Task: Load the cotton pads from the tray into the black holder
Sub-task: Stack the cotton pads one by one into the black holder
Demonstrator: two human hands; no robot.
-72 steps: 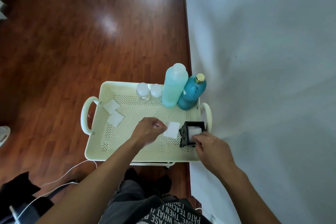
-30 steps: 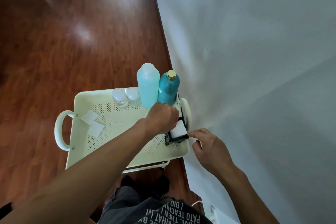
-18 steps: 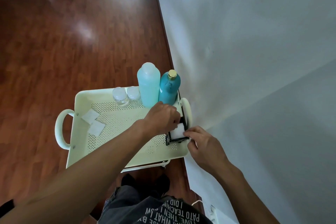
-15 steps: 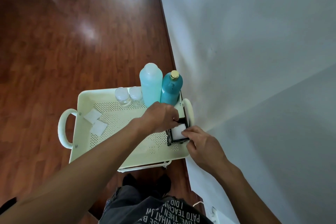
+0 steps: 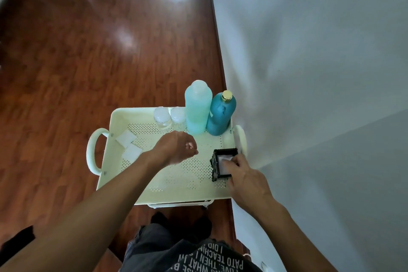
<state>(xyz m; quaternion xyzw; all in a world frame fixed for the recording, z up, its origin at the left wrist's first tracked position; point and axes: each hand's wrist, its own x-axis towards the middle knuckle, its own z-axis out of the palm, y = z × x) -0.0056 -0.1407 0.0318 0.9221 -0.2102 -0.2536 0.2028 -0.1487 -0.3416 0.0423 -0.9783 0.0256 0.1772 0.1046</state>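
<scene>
A cream perforated tray point(image 5: 176, 181) with side handles sits by the wall. Near its right end stands the black holder point(image 5: 214, 164) with a white cotton pad point(image 5: 220, 161) inside. My right hand point(image 5: 245, 180) rests on the holder's near right side, with fingers pressing on the pad. My left hand point(image 5: 176, 148) hovers over the middle of the tray, fingers loosely curled and holding nothing. Two square cotton pads point(image 5: 126, 138) point(image 5: 132, 153) lie at the tray's left end.
A pale green bottle point(image 5: 198, 110) and a teal bottle with a gold cap point(image 5: 221, 115) stand at the tray's far right corner. Two small clear jars point(image 5: 162, 116) stand beside them. A grey wall runs along the right; wooden floor lies on the left.
My left hand has let go of the pad in the holder and moved left, away from it. My right hand has moved onto the holder and the pad.
</scene>
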